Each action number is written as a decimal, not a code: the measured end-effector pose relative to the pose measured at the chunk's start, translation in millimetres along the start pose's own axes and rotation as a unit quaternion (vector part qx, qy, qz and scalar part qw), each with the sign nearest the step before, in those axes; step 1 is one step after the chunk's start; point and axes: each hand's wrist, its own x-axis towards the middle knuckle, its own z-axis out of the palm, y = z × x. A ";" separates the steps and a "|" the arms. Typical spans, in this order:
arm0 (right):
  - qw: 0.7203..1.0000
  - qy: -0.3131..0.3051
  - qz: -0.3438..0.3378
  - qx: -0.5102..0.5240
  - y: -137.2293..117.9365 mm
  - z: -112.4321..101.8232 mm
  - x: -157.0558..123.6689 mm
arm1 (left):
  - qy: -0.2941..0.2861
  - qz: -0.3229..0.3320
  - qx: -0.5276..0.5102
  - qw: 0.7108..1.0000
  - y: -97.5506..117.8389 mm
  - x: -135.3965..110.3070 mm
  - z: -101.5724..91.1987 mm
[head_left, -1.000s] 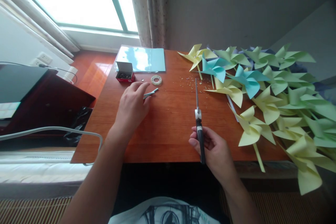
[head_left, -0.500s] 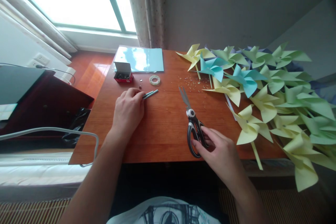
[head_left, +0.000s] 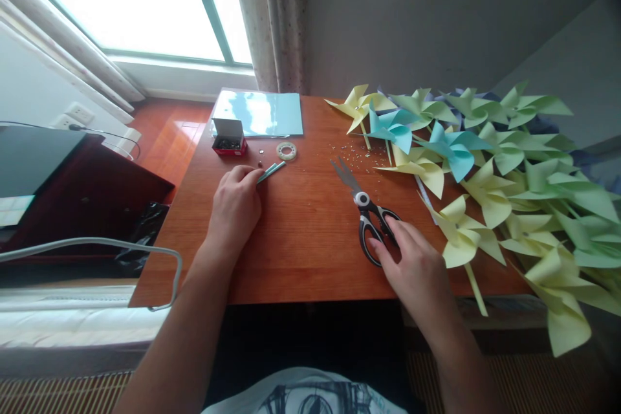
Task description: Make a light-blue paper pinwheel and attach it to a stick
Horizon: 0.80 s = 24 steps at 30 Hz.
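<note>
My left hand (head_left: pixel 235 207) rests on the table with its fingers closed around thin light-blue paper sticks (head_left: pixel 272 170). Their ends stick out to the right; the rest is hidden under the hand. My right hand (head_left: pixel 416 262) is on a pair of scissors (head_left: pixel 361 198), its thumb and fingers at the black-and-grey handles. The blades point away to the upper left and stand slightly apart. Just beyond my left hand are a roll of clear tape (head_left: pixel 286 151), a small red box (head_left: pixel 229 142) of dark little pieces with its lid up, and a small shiny piece (head_left: pixel 261 151).
Many paper pinwheels (head_left: pixel 458 226), yellow, green and blue, cover the table's right side. Small scraps (head_left: pixel 356 154) lie scattered beside them. Light-blue sheets (head_left: pixel 272 110) in a glossy sleeve lie at the back. A pale cable (head_left: pixel 178 265) loops over the table's left front corner.
The scissors have turned and shifted right and a little away from me, with the blades further apart. My left hand has moved slightly left, and the paper sticks are tilted more steeply.
</note>
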 end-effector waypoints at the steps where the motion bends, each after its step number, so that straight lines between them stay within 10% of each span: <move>1: 1.000 0.002 0.000 -0.007 2.1 0.5 0.7 | 0.000 -0.001 0.000 1.000 -0.4 0.0 -0.3; 24: 0.997 0.002 0.062 -0.035 26.5 10.0 10.3 | 0.011 -0.020 -0.034 0.999 -1.9 -3.2 -2.7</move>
